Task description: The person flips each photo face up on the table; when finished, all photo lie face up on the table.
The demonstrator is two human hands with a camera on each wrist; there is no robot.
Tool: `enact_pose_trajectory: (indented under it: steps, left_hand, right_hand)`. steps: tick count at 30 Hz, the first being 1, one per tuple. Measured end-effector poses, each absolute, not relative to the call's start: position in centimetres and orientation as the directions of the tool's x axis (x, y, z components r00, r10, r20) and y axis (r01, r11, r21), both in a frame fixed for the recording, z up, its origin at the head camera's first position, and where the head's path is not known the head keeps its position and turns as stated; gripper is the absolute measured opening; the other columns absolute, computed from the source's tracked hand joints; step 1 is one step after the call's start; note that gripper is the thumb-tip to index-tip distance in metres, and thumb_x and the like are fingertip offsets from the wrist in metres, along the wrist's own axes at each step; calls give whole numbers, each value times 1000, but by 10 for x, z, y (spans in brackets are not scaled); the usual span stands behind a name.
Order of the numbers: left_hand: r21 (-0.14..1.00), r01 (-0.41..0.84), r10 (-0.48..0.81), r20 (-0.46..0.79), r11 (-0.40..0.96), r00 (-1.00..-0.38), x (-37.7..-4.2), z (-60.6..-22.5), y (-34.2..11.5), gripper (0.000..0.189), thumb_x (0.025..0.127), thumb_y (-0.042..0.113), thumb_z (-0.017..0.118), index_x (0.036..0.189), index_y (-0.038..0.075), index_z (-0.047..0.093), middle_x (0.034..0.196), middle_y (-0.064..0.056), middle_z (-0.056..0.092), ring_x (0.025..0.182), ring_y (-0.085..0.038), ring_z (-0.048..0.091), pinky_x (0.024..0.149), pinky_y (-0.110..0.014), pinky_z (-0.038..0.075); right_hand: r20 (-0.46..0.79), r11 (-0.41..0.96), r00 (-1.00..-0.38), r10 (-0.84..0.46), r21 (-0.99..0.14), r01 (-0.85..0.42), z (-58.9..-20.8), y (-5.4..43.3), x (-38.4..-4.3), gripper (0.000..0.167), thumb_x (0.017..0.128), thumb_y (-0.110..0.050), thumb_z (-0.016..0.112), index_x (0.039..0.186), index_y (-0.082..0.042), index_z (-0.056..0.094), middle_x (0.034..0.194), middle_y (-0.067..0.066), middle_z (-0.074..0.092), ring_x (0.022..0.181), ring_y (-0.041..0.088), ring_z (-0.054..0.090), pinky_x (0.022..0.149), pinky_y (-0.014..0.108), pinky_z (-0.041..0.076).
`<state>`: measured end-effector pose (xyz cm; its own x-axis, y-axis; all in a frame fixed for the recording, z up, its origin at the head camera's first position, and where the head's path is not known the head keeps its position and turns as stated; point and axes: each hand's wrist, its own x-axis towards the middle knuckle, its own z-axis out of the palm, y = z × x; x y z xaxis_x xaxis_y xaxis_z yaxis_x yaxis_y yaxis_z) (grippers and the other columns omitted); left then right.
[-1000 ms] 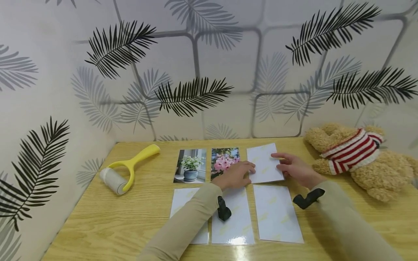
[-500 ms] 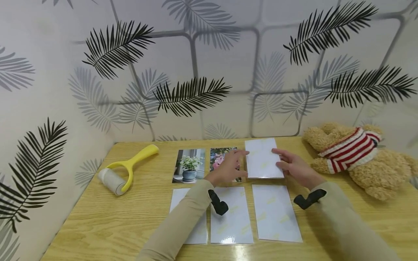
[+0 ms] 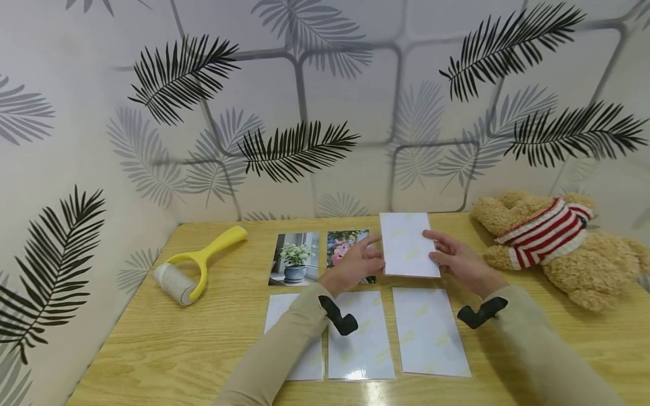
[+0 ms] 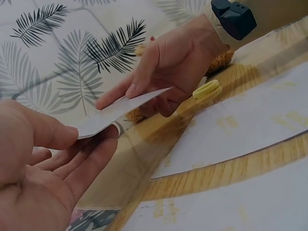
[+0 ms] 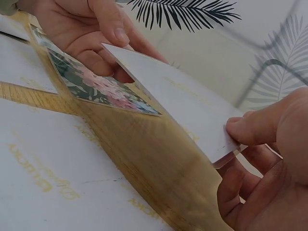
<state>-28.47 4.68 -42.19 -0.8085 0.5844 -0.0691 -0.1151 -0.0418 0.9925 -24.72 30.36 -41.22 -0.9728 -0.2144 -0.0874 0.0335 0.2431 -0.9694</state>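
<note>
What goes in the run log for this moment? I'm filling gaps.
hands: left and right pinch card | card: lifted off table, blank side up | nearby: flower photo

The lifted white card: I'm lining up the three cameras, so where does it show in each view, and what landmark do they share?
Head: the white card is right of centre, lifted off the table, between the left hand and right hand.
Left wrist: the card is seen edge-on, left of centre.
Right wrist: the card runs across the centre.
Shared landmark: the pink flower photo, at the bottom left of the left wrist view and left of centre in the right wrist view.
</note>
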Motion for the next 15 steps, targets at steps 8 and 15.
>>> enact_pose_trajectory:
  steps: [8, 15]
  left_hand:
    - [985, -153, 587, -74, -85, -806, -283, -423, 48, 64, 94, -9, 49, 151, 13, 29, 129, -25, 55, 82, -11, 60, 82, -29, 53]
    - [985, -135, 578, -48, -108, -814, -281, -421, 55, 64, 92, -7, 49, 149, 19, 35, 125, -23, 59, 88, -16, 63, 81, -32, 54]
  right_hand:
    - [-38, 552, -996, -75, -834, -10, -414, 284, -249, 53, 96, -13, 56, 147, -10, 40, 140, 26, 33, 113, 37, 42, 87, 43, 44]
    - [115, 641, -991, -72, -755, -134, -413, 262, -250, 51, 91, -10, 62, 140, -9, 47, 127, 27, 35, 97, 33, 45, 74, 33, 40]
